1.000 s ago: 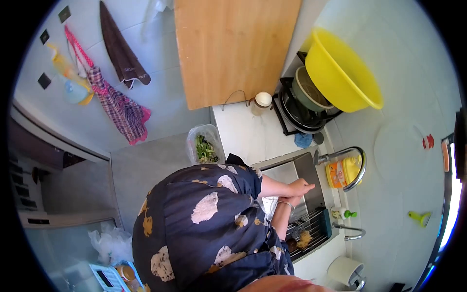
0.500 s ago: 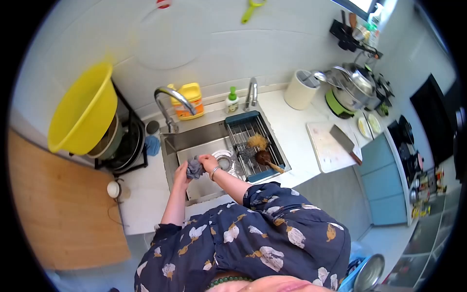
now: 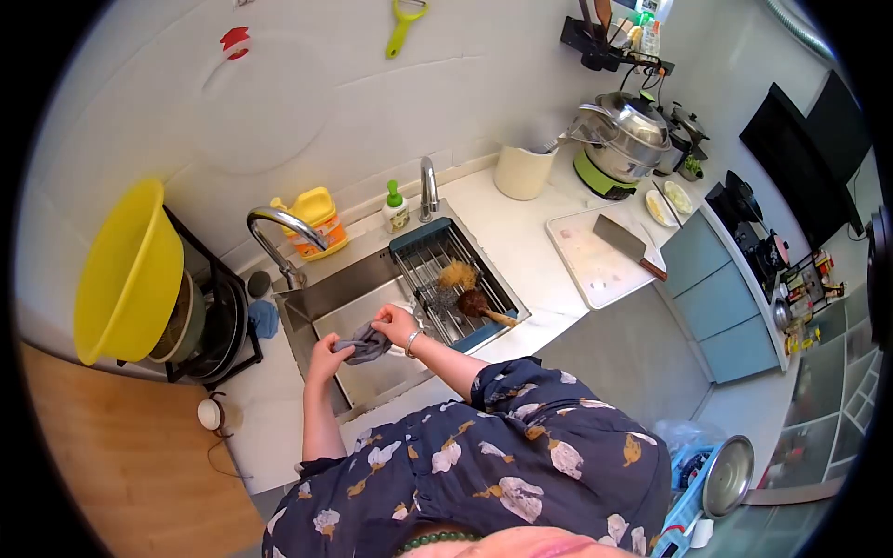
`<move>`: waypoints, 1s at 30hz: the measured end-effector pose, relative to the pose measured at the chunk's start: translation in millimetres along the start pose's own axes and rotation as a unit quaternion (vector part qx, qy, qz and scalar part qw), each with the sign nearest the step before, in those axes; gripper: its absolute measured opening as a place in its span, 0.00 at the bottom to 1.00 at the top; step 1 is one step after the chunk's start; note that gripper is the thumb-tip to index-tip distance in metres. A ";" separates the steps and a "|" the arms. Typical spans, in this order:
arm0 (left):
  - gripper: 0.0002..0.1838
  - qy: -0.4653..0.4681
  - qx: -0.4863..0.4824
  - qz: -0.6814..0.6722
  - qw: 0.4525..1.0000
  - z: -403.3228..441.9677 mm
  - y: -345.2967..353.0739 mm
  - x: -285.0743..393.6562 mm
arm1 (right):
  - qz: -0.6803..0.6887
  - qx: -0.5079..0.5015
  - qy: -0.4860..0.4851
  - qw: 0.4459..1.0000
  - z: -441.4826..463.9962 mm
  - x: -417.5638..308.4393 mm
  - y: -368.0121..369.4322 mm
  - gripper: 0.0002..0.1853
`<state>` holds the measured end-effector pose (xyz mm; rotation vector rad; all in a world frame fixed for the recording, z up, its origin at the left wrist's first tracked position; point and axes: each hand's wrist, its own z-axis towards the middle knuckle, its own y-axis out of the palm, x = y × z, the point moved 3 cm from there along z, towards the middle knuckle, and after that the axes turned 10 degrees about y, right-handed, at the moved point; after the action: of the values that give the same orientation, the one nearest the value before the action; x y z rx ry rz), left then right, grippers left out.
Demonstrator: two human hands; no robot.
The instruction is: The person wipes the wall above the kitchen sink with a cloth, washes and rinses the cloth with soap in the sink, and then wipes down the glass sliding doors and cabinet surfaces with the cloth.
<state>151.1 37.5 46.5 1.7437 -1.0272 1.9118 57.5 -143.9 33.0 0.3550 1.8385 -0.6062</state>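
A crumpled grey cloth [image 3: 366,343] hangs between my two hands over the stainless steel sink [image 3: 326,314]. My left hand [image 3: 327,357] pinches its left end. With a bracelet at the wrist, my right hand [image 3: 398,325] grips the right end. Right of my hands, a drying rack [image 3: 416,260] spans part of the sink. On it lie a tan scrubber [image 3: 458,275], a grey steel-wool pad [image 3: 441,299] and a brown brush with a wooden handle [image 3: 476,305].
A curved faucet [image 3: 288,221] and a smaller tap [image 3: 428,186] rise behind the sink, near a yellow jug [image 3: 316,223] and a pump bottle [image 3: 395,209]. A cleaver [image 3: 621,240] rests on the cutting board [image 3: 584,265] at right. A yellow basin [image 3: 130,270] stands at left.
The bunched cloth is now drawn out more loosely between my hands, which are slightly farther apart. The camera view has shifted and turned, moving the counter items left in the picture.
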 end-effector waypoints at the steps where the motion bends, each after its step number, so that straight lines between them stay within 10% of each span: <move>1: 0.10 0.008 -0.006 -0.028 1.000 2.1 -1.6 1.3 | 0.011 0.002 -0.006 1.000 3.7 3.2 -2.3 0.10; 7: 0.04 -0.010 0.082 -0.212 0.974 16.6 23.9 32.3 | -0.007 0.078 0.012 0.997 16.0 31.5 -19.2 0.11; 9: 0.04 -0.015 0.075 -0.333 0.940 13.4 50.4 56.5 | 0.061 -0.037 0.204 0.976 7.4 34.5 -15.6 0.23; 11: 0.09 -0.042 0.072 -0.557 0.826 15.6 75.6 56.6 | 0.226 -0.172 0.376 0.882 -31.3 -1.2 -18.7 0.32; 13: 0.11 -0.054 0.069 -0.612 0.786 16.4 104.8 35.2 | 0.529 -0.365 0.288 0.710 -37.5 -7.8 -3.9 0.35; 16: 0.18 -0.073 0.083 -0.662 0.742 19.5 140.4 19.3 | 0.430 -0.183 0.189 0.864 -14.3 15.6 -0.7 0.30; 22: 0.16 -0.007 0.199 -0.440 0.875 32.0 168.6 26.6 | 0.325 -0.017 0.184 0.928 -10.8 38.5 -33.1 0.23; 30: 0.04 0.171 0.073 -0.114 0.976 26.8 172.6 62.5 | 0.198 0.161 0.117 0.960 -9.9 47.7 -67.6 0.22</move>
<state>40.2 -110.7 59.2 1.4572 -0.5515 2.0796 -1.6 -196.3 6.5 1.0252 1.8172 -0.5988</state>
